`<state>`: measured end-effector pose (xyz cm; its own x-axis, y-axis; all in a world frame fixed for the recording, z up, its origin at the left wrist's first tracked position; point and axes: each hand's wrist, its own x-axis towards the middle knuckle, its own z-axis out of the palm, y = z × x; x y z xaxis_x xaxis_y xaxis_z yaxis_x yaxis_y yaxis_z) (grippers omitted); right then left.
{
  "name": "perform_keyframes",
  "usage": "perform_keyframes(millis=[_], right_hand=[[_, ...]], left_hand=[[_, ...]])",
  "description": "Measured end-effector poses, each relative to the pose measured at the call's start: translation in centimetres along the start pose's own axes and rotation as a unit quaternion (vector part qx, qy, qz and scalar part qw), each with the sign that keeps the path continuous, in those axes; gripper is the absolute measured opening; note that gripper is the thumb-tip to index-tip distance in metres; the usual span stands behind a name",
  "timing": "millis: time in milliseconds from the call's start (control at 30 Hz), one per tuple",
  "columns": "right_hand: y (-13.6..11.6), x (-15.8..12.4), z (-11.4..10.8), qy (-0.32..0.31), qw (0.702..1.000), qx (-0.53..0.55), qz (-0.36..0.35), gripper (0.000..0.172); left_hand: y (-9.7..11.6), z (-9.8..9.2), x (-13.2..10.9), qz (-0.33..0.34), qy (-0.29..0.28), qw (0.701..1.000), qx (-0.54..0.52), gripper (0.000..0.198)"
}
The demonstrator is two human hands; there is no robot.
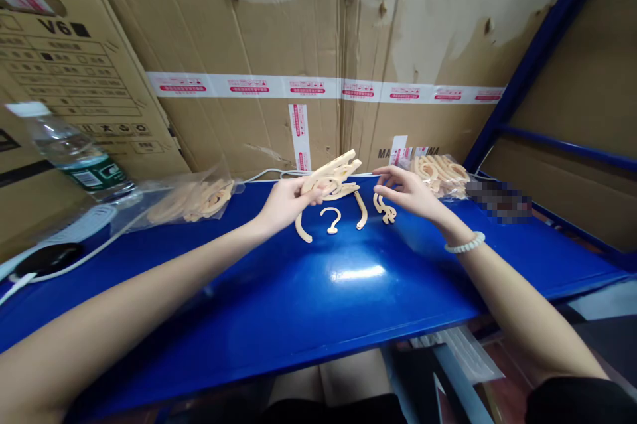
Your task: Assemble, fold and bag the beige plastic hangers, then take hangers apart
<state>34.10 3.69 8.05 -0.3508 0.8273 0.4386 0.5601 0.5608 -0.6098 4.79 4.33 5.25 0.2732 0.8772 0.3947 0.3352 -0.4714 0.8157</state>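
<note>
My left hand is closed on a bunch of pale wooden hanger pieces, raised over the blue table. Below it, one curved wooden arm lies partly hidden by the hand. A wooden hook and another curved arm rest flat to its right. My right hand hovers to the right with fingers apart and nothing visible in them. Just under its fingers sits a small group of curly wooden pieces.
Clear plastic bags of wooden pieces lie at left and at back right. A water bottle, a black round device and white cables stand at the left. Large cardboard walls the back; a blue metal frame rises at right.
</note>
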Motion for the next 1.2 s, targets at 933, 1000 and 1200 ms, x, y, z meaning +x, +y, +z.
perform_keyframes(millis=[933,1000,1200], right_hand=[[-4.4,-3.3,8.4,-0.113,0.923,0.351,0.113,0.040],[-4.5,-3.3,8.3,-0.115,0.920,0.355,0.120,0.042],[-4.6,-3.3,8.2,-0.095,0.920,0.360,0.124,0.041]], left_hand=[[0.0,2.7,-9.2,-0.100,0.017,0.987,-0.125,0.028],[0.0,2.6,-9.3,-0.102,0.020,0.986,-0.129,0.028],[0.7,2.6,-9.2,-0.098,0.025,0.986,-0.136,0.028]])
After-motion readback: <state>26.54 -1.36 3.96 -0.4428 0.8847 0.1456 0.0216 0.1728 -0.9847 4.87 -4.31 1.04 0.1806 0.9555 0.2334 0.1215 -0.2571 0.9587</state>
